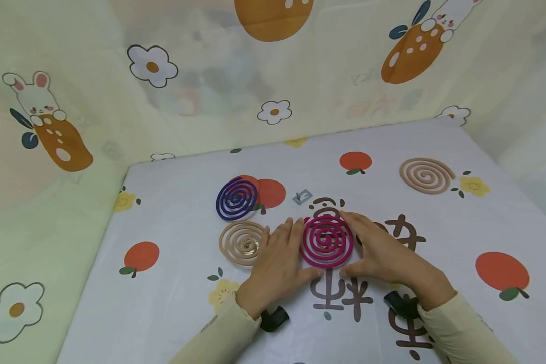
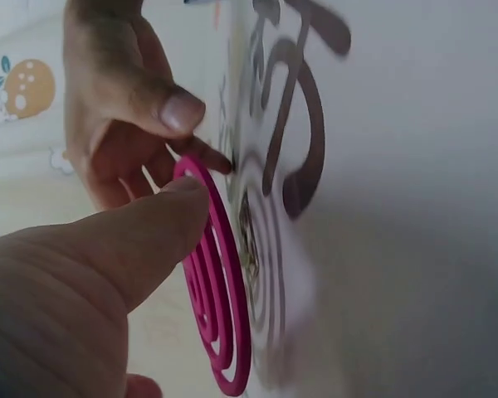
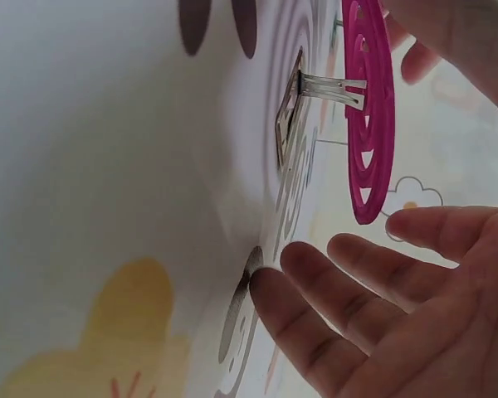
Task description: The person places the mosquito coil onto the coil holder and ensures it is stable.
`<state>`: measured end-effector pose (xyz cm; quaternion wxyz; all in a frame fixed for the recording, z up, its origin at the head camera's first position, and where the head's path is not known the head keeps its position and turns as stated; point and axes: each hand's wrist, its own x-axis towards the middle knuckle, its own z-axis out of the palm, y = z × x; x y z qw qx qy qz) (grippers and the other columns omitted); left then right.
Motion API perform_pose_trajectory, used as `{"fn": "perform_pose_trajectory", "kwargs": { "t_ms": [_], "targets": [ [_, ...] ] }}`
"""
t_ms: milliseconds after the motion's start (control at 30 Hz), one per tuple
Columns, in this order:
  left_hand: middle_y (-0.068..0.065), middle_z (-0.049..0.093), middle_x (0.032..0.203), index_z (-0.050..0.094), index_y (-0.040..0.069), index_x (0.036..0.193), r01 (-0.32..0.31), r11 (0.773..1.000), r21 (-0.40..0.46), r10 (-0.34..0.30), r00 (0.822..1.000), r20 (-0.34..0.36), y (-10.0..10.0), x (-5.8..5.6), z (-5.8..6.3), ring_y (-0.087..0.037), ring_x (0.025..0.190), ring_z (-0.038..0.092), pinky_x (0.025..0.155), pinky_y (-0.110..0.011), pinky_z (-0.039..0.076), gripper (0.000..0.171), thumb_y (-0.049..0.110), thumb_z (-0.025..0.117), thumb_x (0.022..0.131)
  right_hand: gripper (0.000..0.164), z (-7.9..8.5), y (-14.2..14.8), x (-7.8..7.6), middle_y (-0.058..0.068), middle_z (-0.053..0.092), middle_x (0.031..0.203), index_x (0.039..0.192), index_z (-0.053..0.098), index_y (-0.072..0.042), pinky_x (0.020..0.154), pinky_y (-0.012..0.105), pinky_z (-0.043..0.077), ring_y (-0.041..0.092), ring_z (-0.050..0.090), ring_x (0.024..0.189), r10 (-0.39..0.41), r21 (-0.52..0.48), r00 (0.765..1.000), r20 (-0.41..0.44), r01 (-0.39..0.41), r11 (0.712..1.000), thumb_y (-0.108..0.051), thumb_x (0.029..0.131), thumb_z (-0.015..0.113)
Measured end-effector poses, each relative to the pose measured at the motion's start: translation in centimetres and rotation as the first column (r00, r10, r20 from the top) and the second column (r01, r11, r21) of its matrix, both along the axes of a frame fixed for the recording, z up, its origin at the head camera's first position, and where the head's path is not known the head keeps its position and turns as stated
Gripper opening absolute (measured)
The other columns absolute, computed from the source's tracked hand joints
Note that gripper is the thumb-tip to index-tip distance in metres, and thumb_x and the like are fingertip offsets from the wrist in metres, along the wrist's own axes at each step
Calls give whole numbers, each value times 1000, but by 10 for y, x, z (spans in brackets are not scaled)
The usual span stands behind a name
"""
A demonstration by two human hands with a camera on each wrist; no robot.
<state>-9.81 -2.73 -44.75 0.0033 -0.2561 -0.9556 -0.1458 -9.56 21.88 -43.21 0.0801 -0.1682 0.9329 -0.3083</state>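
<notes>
A magenta mosquito coil (image 1: 327,242) stands raised above the cloth on a small folded metal stand (image 3: 334,89), whose prongs reach into its spiral. My left hand (image 1: 277,263) is at its left side, fingers extended and thumb beside the near rim, seeming to touch it in the left wrist view. My right hand (image 1: 384,250) is spread around the right side; in the right wrist view its fingertips are apart from the coil. Beside my left fingers, a beige coil (image 1: 236,243) has metal at its centre. A navy coil (image 1: 236,198) sits tilted behind it.
Another beige coil (image 1: 427,176) is at the table's far right. A flat metal stand (image 1: 302,196) lies behind the magenta coil. A printed cloth covers the table (image 1: 177,298), and a patterned curtain (image 1: 209,116) hangs along the back and sides.
</notes>
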Motion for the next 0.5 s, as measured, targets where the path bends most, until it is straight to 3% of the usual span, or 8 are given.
{"fn": "perform_pose_trajectory", "kwargs": {
  "t_ms": [500],
  "targets": [
    [-16, 52, 155, 43, 4, 156, -43, 994, -104, 48, 998, 45, 2, -16, -2, -34, 146, 45, 124, -60, 22, 115, 80, 73, 76, 106, -3, -6, -6, 28, 53, 147, 153, 41, 10, 106, 61, 47, 48, 53, 134, -8, -1, 1000, -30, 8, 1000, -23, 70, 98]
  ]
}}
